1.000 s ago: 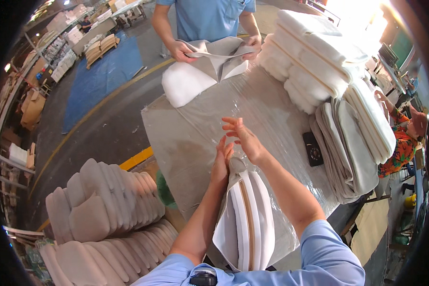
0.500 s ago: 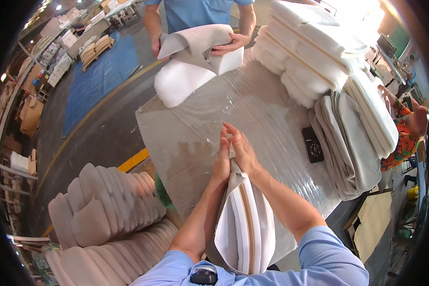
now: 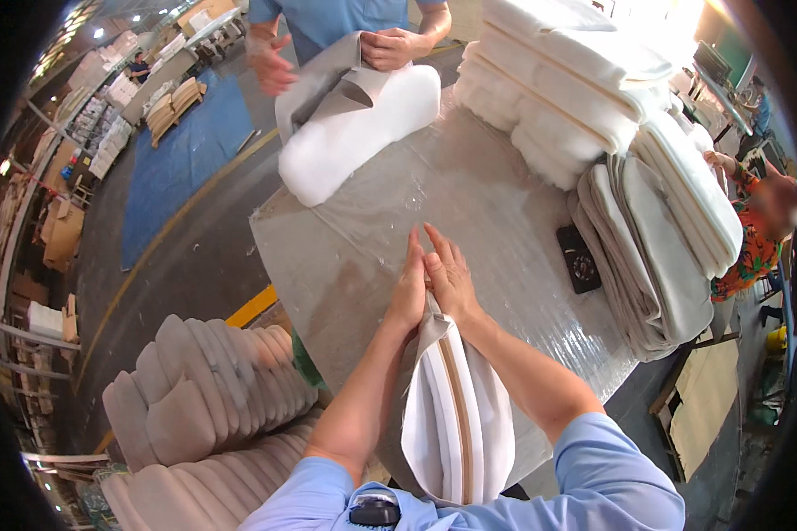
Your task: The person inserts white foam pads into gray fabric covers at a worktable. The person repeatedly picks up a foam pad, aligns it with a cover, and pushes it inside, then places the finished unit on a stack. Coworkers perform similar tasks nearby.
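A grey and white fabric cushion (image 3: 496,416) stands on edge between my forearms, its layered white inside and a tan strip showing through the long opening toward me. My left hand (image 3: 408,288) and my right hand (image 3: 452,281) press its narrow far end between their palms. The fingers of both reach straight past the tip. Across the table, a co-worker's hand (image 3: 388,49) holds a grey cover (image 3: 332,75) over a white padded piece (image 3: 363,133). That person's other hand (image 3: 270,64) is lifted off and blurred.
The table (image 3: 505,239) is wrapped in clear plastic. White padding (image 3: 567,88) is stacked at its far right, beside folded grey covers (image 3: 629,257) and a small black object (image 3: 578,258). Several grey cushions (image 3: 204,389) are piled at my left. Another person (image 3: 753,230) is at the right.
The co-worker has shifted the cover and padded piece left and taken one hand off them. My hands stay on the cushion's end, with the right fingers spread slightly more.
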`<move>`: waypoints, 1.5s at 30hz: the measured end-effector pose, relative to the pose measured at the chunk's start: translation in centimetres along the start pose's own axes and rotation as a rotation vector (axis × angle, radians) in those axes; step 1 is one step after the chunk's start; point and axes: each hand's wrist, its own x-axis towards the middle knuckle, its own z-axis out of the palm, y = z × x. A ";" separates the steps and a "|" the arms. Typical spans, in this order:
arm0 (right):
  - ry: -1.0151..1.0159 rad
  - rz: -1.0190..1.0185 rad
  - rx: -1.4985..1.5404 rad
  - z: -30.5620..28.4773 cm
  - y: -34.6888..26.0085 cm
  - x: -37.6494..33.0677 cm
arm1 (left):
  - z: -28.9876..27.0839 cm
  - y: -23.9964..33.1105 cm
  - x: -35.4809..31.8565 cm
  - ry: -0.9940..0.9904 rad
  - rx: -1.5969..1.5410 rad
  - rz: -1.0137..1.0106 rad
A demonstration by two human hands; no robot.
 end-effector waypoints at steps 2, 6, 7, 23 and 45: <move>0.071 -0.108 -0.032 -0.8 -0.2 0.2 | -0.5 0.0 0.2 -0.057 -0.041 -0.066; -0.025 -0.094 0.165 -6.0 -1.8 -1.3 | 0.1 1.1 -0.4 -0.124 -0.104 -0.207; -0.130 -0.082 0.240 -7.8 -1.9 -2.0 | 0.4 1.3 -0.4 -0.127 -0.096 -0.207; -0.681 -0.187 0.198 -11.9 -7.0 -2.2 | 0.0 1.6 0.0 -0.216 -0.018 -0.232; -0.092 -0.203 0.230 -5.8 -3.7 -8.5 | 6.6 9.6 -1.8 -0.568 0.434 -0.020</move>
